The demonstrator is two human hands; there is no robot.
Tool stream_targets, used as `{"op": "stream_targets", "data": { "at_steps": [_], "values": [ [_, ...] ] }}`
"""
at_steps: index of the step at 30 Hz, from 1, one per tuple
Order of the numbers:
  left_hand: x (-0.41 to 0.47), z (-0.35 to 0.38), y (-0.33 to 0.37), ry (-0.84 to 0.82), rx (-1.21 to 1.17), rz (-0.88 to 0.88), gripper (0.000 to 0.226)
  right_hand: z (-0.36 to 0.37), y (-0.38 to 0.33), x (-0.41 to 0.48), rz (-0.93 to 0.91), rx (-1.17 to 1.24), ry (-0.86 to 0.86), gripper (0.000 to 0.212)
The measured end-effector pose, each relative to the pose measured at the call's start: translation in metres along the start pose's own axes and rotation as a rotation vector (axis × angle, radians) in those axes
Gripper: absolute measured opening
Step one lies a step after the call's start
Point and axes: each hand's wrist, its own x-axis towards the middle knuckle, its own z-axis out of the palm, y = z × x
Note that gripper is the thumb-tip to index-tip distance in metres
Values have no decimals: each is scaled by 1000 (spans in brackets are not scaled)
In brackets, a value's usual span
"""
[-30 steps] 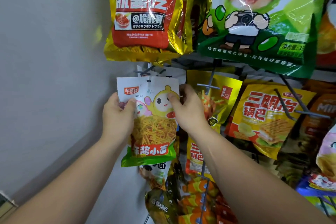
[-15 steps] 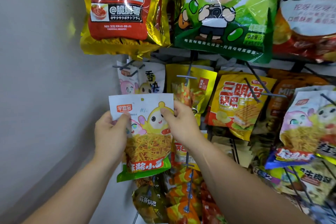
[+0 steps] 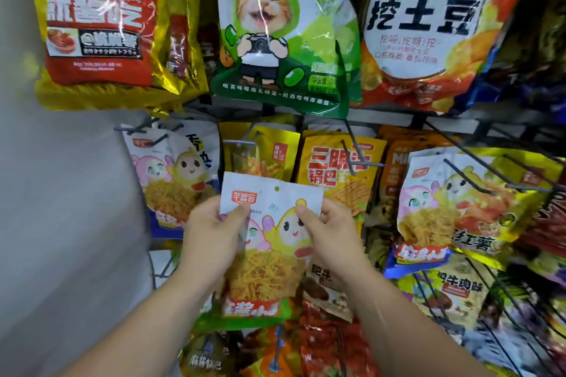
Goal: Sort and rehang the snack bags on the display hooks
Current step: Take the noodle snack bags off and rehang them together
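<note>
Two bare hands are holding up one small snack bag (image 3: 269,254) in front of a crowded rack. The left hand (image 3: 211,242) is pinching the bag's upper left corner, thumb on the front and fingers behind. The right hand (image 3: 330,239) is pinching the upper right edge the same way. The bag is hanging free between them, on no hook, with cartoon characters and orange noodle sticks facing the viewer. Its tiny hang hole (image 3: 277,189) is showing in the white top strip, just above the thumbs. Directly above the hands, a wire hook (image 3: 239,142) is sticking out in front of a yellow bag (image 3: 260,156) of a different snack. Up and to the left of the hands, a matching bag (image 3: 171,184) is hanging beside a pale wall (image 3: 61,193), and a similar one (image 3: 428,208) is hanging off to the right. Large bags (image 3: 275,40) are filling the row overhead. The likely risk is choosing the nearest hook, which would mix products rather than sort them. Because the hole is so small, a hook tip could also miss it and crumple or tear the top strip, or the bag could slip from the pinch while being threaded. Reaching among such tightly packed bags could knock neighbours off their hooks.
</note>
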Motion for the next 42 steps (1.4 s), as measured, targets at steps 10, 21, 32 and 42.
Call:
{"op": "stream_targets", "data": {
  "at_steps": [10, 21, 32, 42],
  "values": [
    [-6, 55, 18, -74, 140, -77, 20, -86, 13, -2, -20, 62, 49, 13],
    [60, 24, -1, 48, 506, -33, 64, -73, 13, 18, -18, -59, 14, 14],
    [104, 25, -5, -59, 500, 70, 61, -16, 18, 48, 65, -251, 103, 33],
    [162, 15, -50, -45, 327, 13, 67, -15, 14, 46, 142, -152, 78, 27]
  ]
}}
